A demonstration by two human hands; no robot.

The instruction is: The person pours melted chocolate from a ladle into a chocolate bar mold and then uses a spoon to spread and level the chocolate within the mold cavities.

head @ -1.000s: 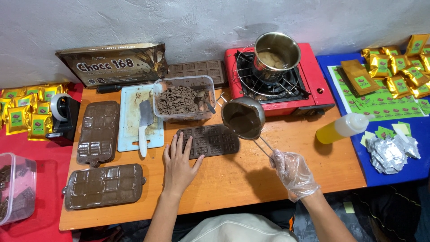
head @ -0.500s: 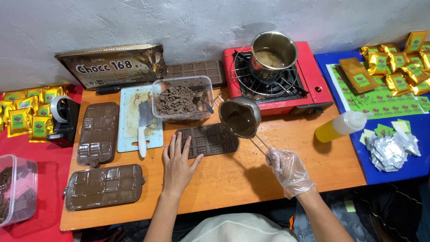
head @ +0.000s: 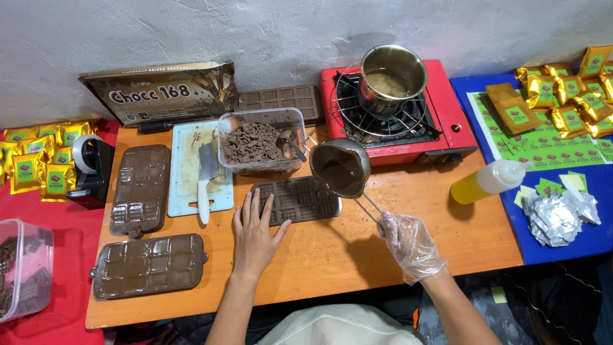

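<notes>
Red stove (head: 447,115), cutting board (head: 185,185), squeeze bottle (head: 488,182)

Even, fairly bright light falls from above, so the left hand (head: 254,233) and the gloved right hand (head: 412,246) throw only soft, short shadows on the wooden table (head: 332,255) just beneath them. Small glints show on the steel pot (head: 391,78) beyond the right hand and on the foil (head: 555,217) to its right. Focus is sharp throughout, with slight wide-angle bending at the edges.
</notes>
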